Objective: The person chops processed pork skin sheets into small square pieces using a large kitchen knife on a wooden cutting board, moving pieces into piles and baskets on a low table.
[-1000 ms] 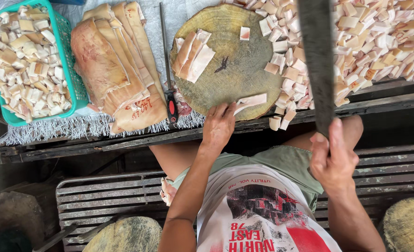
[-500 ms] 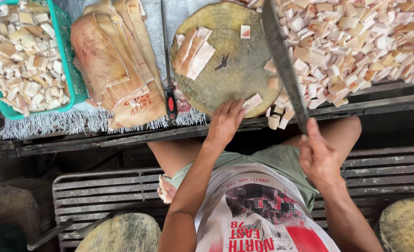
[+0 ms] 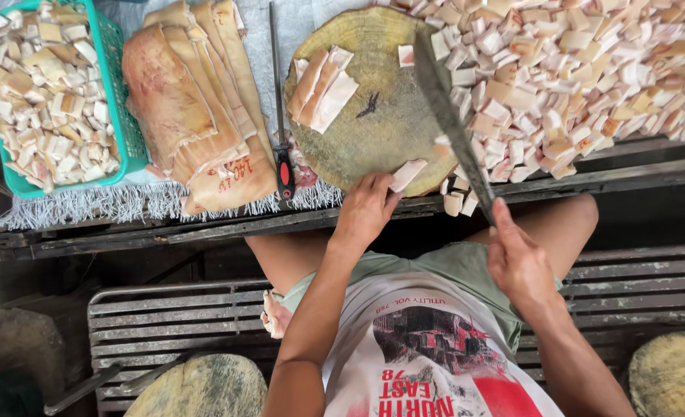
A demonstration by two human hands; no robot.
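My left hand [image 3: 367, 210] rests at the near rim of a round wooden chopping block [image 3: 381, 116], its fingers touching a pale strip of pork skin [image 3: 407, 174]. My right hand [image 3: 517, 261] grips the handle of a long dark cleaver [image 3: 452, 122], whose blade slants up and left over the block's right side. Several more cut strips [image 3: 323, 86] lie stacked on the far left part of the block.
A big heap of diced skin pieces [image 3: 574, 77] fills the table to the right. Large uncut slabs [image 3: 196, 108] lie left of the block, beside a red-handled sharpening steel [image 3: 280, 123]. A teal basket [image 3: 130, 139] of diced pieces stands far left. Metal slats and other wooden blocks sit below.
The cleaver has swung from upright at the right to slanting over the block. My left hand has moved forward onto the strip at the block's near rim.
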